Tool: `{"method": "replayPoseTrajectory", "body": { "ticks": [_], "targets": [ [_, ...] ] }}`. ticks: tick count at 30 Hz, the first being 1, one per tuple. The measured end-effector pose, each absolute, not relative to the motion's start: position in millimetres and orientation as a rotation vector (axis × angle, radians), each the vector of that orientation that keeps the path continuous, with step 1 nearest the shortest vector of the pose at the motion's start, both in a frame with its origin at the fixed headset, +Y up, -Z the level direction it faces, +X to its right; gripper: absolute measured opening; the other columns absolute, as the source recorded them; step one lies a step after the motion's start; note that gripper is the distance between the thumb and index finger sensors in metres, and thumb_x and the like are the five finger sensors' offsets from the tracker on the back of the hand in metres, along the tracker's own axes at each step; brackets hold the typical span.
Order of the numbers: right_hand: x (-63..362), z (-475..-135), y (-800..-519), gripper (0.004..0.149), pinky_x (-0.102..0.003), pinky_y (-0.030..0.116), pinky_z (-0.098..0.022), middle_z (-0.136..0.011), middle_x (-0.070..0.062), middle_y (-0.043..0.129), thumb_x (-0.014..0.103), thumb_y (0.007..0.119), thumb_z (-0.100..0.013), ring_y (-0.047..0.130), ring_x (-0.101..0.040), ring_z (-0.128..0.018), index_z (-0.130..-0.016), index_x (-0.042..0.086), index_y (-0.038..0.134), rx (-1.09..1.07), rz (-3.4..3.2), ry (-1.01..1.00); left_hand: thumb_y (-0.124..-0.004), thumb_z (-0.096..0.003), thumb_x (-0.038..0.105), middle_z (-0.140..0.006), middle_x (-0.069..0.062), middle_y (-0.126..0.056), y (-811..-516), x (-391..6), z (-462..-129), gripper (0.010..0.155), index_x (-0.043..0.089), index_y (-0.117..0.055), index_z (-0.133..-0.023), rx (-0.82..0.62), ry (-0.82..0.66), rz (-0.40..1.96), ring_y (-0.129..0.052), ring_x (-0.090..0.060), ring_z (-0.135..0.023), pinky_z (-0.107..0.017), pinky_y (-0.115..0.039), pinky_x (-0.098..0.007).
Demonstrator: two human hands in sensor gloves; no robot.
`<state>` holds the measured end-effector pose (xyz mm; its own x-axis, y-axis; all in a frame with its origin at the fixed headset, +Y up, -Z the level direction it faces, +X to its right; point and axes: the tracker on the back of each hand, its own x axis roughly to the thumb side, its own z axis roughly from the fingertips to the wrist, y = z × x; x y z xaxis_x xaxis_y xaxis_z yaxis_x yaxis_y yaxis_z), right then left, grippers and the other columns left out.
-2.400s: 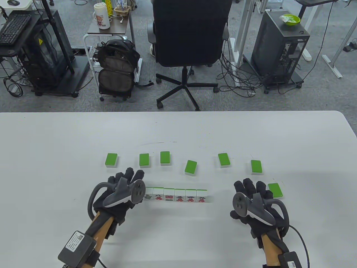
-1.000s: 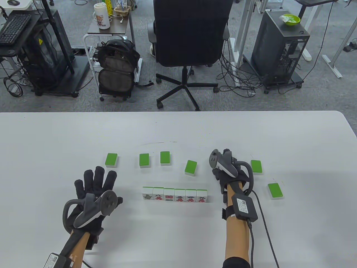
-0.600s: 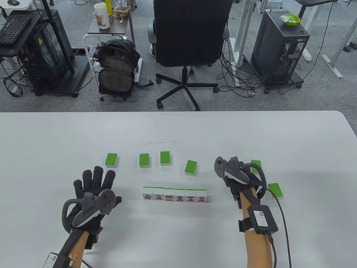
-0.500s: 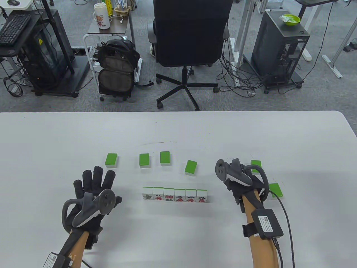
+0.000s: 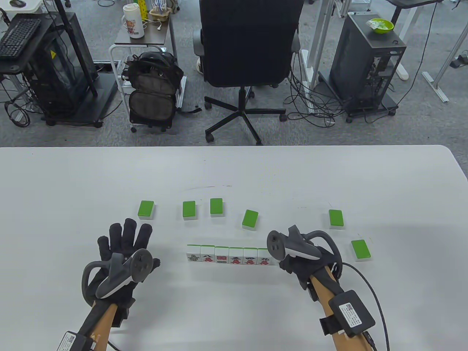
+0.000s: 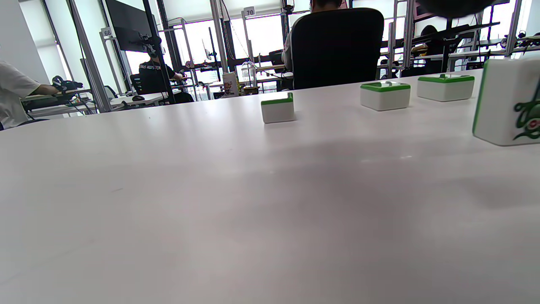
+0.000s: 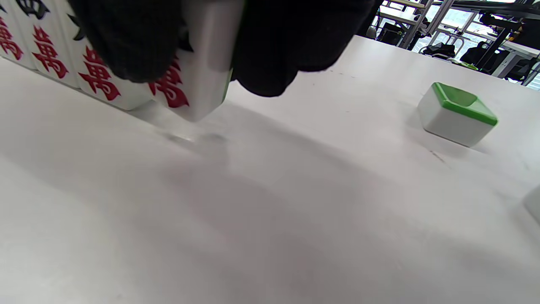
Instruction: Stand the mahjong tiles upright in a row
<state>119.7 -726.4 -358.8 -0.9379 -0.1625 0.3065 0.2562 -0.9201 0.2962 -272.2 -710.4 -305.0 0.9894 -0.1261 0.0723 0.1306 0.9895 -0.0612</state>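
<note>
Since a second ago the right hand (image 5: 307,261) swung back from the far tiles to the row's (image 5: 229,255) right end, fingers (image 7: 274,46) pinching a seventh tile (image 7: 198,80) upright, just off the table (image 5: 234,172). Next: set it down flush without bumping its neighbour (image 7: 99,80). Left hand (image 5: 122,256) rests flat, fingers spread, holding nothing. Six face-down tiles (image 5: 250,220) wait nearby.

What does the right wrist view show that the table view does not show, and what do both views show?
Only the right wrist view shows the right hand's fingers pinching a tile just off the table, beside the row's end. Only the table view shows the left hand flat on the table, the whole row, four flat tiles at the left and the chair. Both show the right hand at the row's right end and the flat tile beyond it.
</note>
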Motion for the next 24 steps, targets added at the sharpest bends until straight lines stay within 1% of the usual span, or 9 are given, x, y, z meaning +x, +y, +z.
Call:
{"method": "replayPoseTrajectory", "body": {
  "ticks": [10, 16, 21, 24],
  "targets": [
    [110.1, -364.3, -733.9, 0.073, -0.037, 0.076, -0.071, -0.105, 0.010, 0.071, 0.044, 0.080, -0.046, 0.088, -0.018, -0.083, -0.104, 0.033, 0.036, -0.412, -2.870, -0.526, -0.064, -0.0592, 0.066, -0.130, -0.015, -0.006, -710.8, -271.7, -304.8, 0.093, 0.029, -0.004, -0.120, -0.072, -0.067, -0.128, -0.017, -0.054, -0.119, -0.083, -0.020, -0.072],
    [109.1, -362.5, -732.5, 0.074, -0.037, 0.076, -0.071, -0.105, 0.009, 0.070, 0.043, 0.080, -0.045, 0.088, -0.018, -0.083, -0.104, 0.033, 0.036, -0.415, -2.869, -0.528, -0.064, -0.0593, 0.066, -0.130, -0.015, -0.006, -710.8, -271.8, -304.8, 0.093, 0.029, -0.004, -0.120, -0.070, -0.066, -0.126, -0.017, -0.054, -0.119, -0.083, -0.021, -0.072],
    [110.6, -361.1, -733.9, 0.074, -0.036, 0.076, -0.071, -0.105, 0.010, 0.070, 0.043, 0.080, -0.046, 0.088, -0.018, -0.083, -0.104, 0.033, 0.036, -0.420, -2.890, -0.487, -0.064, -0.0594, 0.065, -0.130, -0.015, -0.006, -710.9, -271.9, -304.9, 0.093, 0.029, -0.004, -0.120, -0.070, -0.066, -0.126, -0.017, -0.054, -0.118, -0.083, -0.021, -0.072],
    [112.4, -358.5, -733.3, 0.076, -0.037, 0.075, -0.072, -0.107, 0.008, 0.067, 0.044, 0.079, -0.046, 0.087, -0.020, -0.085, -0.105, 0.032, 0.032, -0.434, -2.895, -0.484, -0.064, -0.0593, 0.065, -0.130, -0.015, -0.006, -710.9, -271.9, -304.9, 0.093, 0.029, -0.004, -0.120, -0.070, -0.066, -0.126, -0.017, -0.055, -0.118, -0.083, -0.021, -0.072]
  ]
}}
